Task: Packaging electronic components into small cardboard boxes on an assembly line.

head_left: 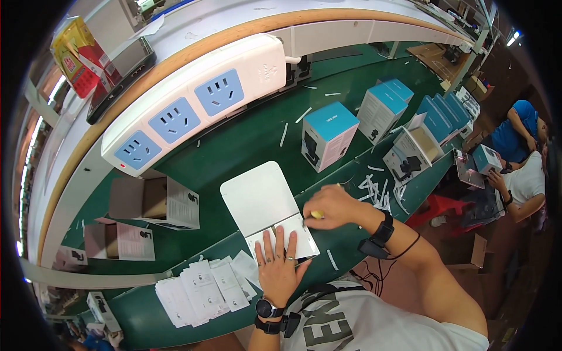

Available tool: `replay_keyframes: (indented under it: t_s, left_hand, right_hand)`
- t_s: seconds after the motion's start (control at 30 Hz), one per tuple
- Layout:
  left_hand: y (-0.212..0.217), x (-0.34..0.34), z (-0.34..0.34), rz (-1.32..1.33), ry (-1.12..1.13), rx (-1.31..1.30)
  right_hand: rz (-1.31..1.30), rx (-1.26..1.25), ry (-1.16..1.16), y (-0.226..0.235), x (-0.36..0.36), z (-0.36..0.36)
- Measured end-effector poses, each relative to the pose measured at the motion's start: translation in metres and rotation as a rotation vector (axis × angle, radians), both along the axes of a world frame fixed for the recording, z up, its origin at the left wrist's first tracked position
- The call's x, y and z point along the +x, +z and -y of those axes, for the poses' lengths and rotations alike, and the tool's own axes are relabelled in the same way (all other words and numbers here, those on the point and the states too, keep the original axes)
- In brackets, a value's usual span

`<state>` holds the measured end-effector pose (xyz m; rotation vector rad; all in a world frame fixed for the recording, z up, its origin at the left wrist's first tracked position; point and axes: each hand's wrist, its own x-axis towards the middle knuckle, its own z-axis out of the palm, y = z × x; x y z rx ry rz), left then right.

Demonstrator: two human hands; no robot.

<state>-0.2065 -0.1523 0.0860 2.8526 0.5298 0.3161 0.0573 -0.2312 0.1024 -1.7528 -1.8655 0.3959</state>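
Nearest, a white power strip [196,102] with blue sockets runs along a shelf [328,16], upper left. Beneath stretches a green desk [234,147]. At its front edge lies a white box [260,198], flap folded back. The right arm [413,243] bends in from the right. The left hand [279,266] rests flat on the box, fingers spread and pointing forward, grip holding nothing. The right hand [329,207], knuckles up beside the box's right edge, curls its grip round a mostly hidden yellow thing [317,214].
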Motion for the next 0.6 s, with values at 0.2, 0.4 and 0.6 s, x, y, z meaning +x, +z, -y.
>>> replay_keyframes:
  t_s: [0.2,0.4,0.6]
  left_hand:
    - [0.001,0.003,0.002,0.006,-0.001,0.018]
    - [0.002,0.003,0.005,-0.005,0.001,0.015]
    - [0.005,0.004,0.006,-0.006,0.001,0.012]
  right_hand:
    - [0.038,0.112,-0.207,-0.007,-0.005,-0.004]
    - [0.04,-0.009,0.017,-0.003,0.008,-0.003]
    - [-0.266,-0.105,-0.218,0.003,-0.023,0.0]
